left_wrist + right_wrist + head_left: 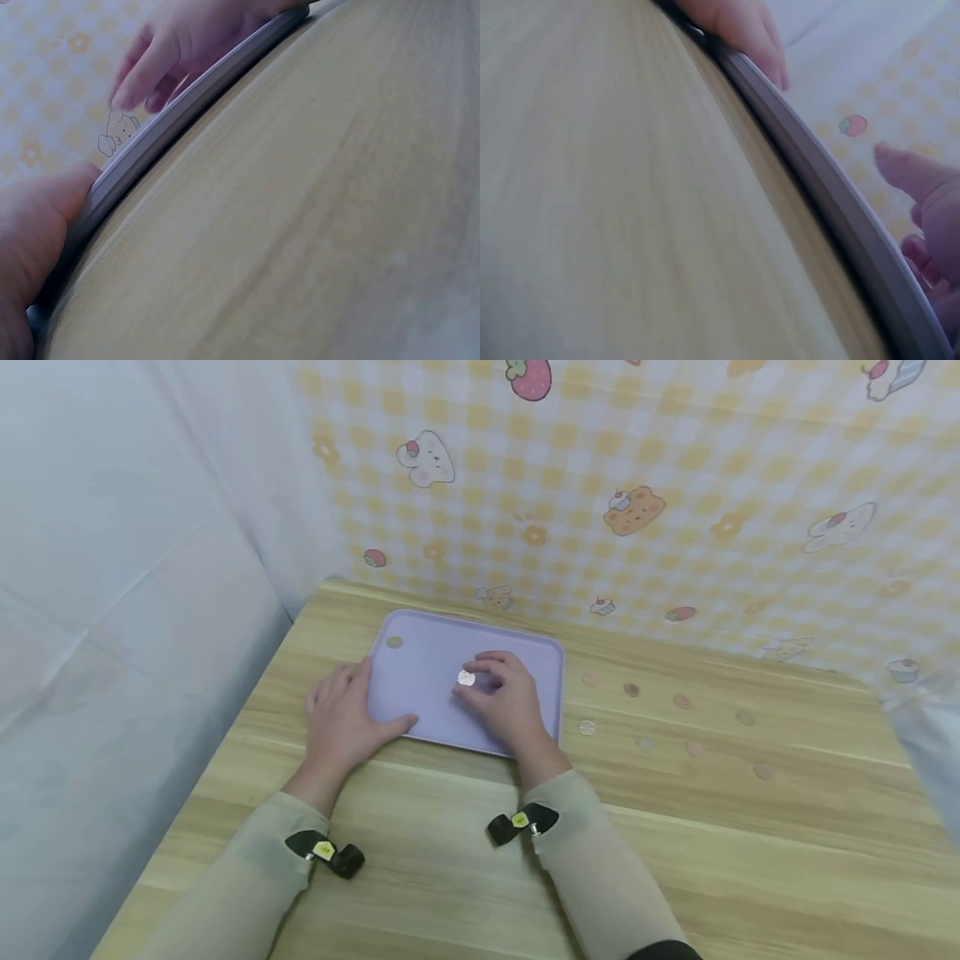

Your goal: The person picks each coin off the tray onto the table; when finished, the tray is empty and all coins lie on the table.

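Observation:
A light purple tray (427,693) lies on the wooden table, with a dull yellowish coin (393,642) in its far left corner. My left hand (339,714) holds the tray's near left corner, fingers along the left side and thumb on the front rim. Above the middle of the tray, my right hand (506,702) pinches a shiny silver coin (466,677) between thumb and fingertips. The left wrist view shows the right hand (176,56) over the tray rim (165,116). In the right wrist view, the left thumb (754,41) touches the rim.
Right of the tray, several coins lie spread on the table (675,827), among them a silver coin (587,727), a dark brown coin (632,689) and a coppery coin (762,772). A yellow checked cloth (570,468) hangs behind; white cloth (135,568) hangs at the left.

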